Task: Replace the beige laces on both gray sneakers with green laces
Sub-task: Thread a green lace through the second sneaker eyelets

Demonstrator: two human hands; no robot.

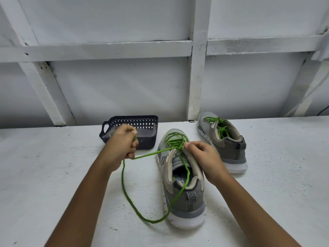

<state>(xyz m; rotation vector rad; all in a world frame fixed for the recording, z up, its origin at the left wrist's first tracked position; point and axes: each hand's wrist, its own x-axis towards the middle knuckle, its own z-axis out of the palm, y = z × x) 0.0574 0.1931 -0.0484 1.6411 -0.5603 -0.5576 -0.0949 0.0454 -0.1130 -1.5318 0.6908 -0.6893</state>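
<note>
Our left hand (122,143) is clenched round the green lace (122,182), fingers curled tight, with a short end poking out above the knuckles. Our right hand (201,157) grips the near sneaker (185,198) by the tan collar at its top eyelets, thumb pressed close beside the lace there. From the left fist one strand runs straight across to those eyelets. A second drops to the table (53,175), sweeps in a wide loop round past the sneaker's heel, and climbs back over the shoe's opening to the eyelets.

The near sneaker sits between our forearms, heel towards us and toe pointing away. Just behind the left hand sits the dark basket (114,122), close to the table's far edge. The hand hides part of its inside, so we cannot tell what it holds. The far sneaker (226,145) sits well apart to the right, its toe almost at the far edge where the table meets the white wall (124,86). Its own lace (220,129) is green too.

White tabletop stretches wide to the left of our left arm and to the right of our right arm, and on towards us.

We count two hands, two sneakers, two green laces and one basket.
</note>
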